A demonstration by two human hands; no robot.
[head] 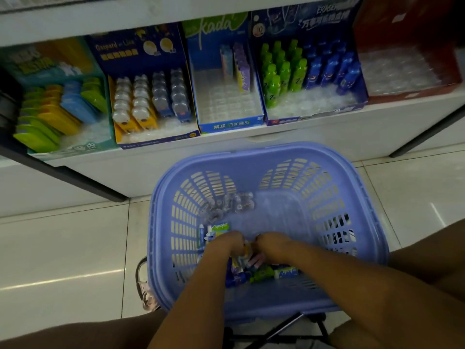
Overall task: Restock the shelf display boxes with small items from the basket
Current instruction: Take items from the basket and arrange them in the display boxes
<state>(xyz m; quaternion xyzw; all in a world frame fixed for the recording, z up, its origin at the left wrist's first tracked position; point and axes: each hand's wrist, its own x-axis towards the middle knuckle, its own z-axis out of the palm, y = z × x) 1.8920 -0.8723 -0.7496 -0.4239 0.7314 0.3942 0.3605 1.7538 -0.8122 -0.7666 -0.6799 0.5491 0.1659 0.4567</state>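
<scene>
Reaching into the basket (264,153), I see the left hand (230,244) and right hand (273,244) nearly touching, equally near the small packets (263,272) directly beneath them. Both curl downward; whether either grips anything, I cannot tell.

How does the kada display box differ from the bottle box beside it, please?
The kada display box holds few items, at its back; the bottle box is fuller. The kada display box has flat packs, the bottle box green and blue bottles. Both are blue, with clear trays.
</scene>
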